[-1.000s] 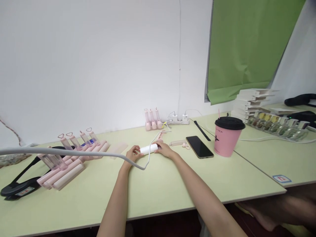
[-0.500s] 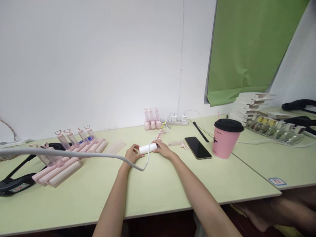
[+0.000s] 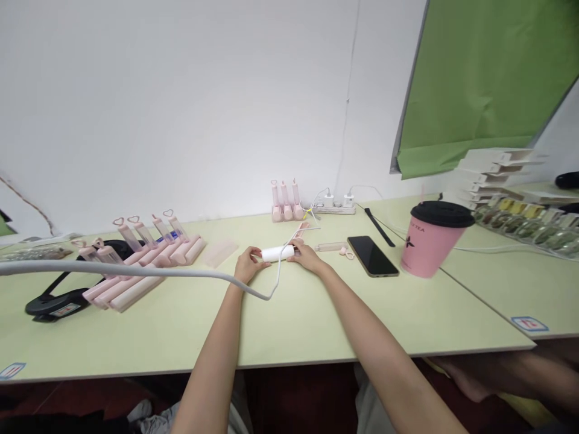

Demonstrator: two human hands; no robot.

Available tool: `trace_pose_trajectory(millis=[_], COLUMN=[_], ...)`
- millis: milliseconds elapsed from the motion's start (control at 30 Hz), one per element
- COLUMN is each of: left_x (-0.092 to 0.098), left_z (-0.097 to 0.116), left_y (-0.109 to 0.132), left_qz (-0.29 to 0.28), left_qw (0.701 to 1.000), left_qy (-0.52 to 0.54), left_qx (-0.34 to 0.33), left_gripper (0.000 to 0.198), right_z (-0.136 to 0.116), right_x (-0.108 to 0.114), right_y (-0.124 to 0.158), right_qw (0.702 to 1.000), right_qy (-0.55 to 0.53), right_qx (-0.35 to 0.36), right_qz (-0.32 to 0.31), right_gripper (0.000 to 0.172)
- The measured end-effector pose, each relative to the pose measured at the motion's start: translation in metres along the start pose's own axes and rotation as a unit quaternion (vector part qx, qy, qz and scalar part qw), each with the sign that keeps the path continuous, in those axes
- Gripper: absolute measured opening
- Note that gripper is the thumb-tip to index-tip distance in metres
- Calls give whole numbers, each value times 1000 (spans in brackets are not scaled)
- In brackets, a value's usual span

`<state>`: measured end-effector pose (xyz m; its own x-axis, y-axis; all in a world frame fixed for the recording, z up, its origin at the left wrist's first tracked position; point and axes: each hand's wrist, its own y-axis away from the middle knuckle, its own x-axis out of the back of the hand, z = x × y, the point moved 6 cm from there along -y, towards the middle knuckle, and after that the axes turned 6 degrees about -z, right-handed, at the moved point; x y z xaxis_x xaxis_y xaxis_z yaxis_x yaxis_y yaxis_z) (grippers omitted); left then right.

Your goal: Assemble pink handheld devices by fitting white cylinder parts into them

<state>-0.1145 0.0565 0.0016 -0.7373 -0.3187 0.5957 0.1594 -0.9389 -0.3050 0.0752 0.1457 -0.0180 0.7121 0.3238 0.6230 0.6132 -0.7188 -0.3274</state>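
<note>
Between my hands lies a white roll (image 3: pixel 272 254), a short cylinder on its side on the pale green table (image 3: pixel 289 325). My left hand (image 3: pixel 250 264) grips its left end with curled fingers. My right hand (image 3: pixel 306 257) is closed around the right end. A white cable (image 3: pixel 279 268) hangs across the view in front of the roll. Just past my right hand are a clear pinkish tube (image 3: pixel 330 246) and a small pink heart-shaped piece (image 3: pixel 347 252). Behind the right hand a pink part (image 3: pixel 303 229) is partly hidden.
Pink tubes with heart tops (image 3: pixel 136 289) lie at left beside a black strap device (image 3: pixel 58 306). A phone (image 3: pixel 373 256), a pink cup (image 3: pixel 432 241) and a black strip (image 3: pixel 379 227) are at right. A power strip (image 3: pixel 337 210) and pink bottles (image 3: pixel 287 211) stand by the wall.
The view has shifted, so the table's contents appear higher and mostly farther right. Both hands stay on the white roll, which looks a little more level.
</note>
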Motion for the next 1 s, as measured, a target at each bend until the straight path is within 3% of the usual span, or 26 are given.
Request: trace_pose_trajectory(millis=[533,733,867,1000], left_x=[2,-2,10,31], left_z=[13,2,-4,-9], left_y=[3,-1,-2,6], left_qz=[-6,6,39,94], left_qw=[998,998,996,992], left_qy=[18,53,77,-55], left_qx=[-54,-20,5,67], left_gripper=[44,50,46,35], right_z=[-11,-14,-10,-8], right_x=[6,7,5,4], right_y=[4,4,3,4], right_qw=[1000,1000,1000,1000], right_qy=[8,5,5,21], right_qx=[16,11,13,11], right_qz=[11,10,12,10], right_gripper=[46,45,46,49])
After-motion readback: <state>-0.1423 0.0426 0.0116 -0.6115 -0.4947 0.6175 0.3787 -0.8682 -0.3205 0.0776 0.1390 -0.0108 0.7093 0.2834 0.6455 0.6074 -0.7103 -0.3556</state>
